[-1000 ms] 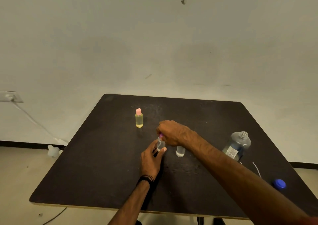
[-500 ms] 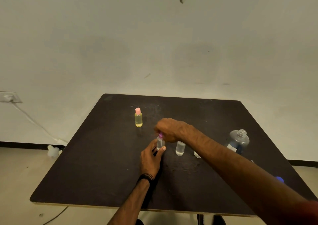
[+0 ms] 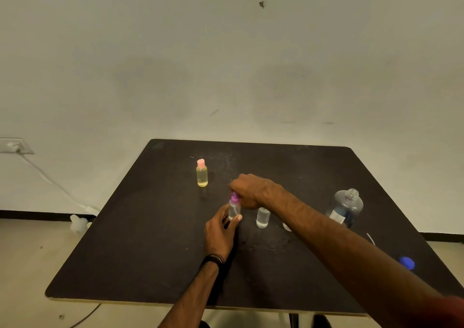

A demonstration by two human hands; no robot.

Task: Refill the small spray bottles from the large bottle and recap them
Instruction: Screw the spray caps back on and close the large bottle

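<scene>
- The left hand [image 3: 219, 234] is gripping the clear spray bottle [image 3: 234, 210] upright at mid-table [image 3: 140, 239], while the right hand [image 3: 251, 189] is pinching its purple cap [image 3: 234, 197], apparently screwing it on.
- 1 yellow bottle [image 3: 201, 175] is standing capped behind.
- 1 open bottle [image 3: 262, 217], just right, seems filled but uncapped.
- The large bottle [image 3: 346, 208] is standing open, its blue cap [image 3: 406, 263] lying nearer the front edge.

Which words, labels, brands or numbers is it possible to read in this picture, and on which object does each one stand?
No text can be read.
Large bottle: a white label with dark print, too small and blurred to read.
The small bottles, the blue cap and the table show no writing.
</scene>
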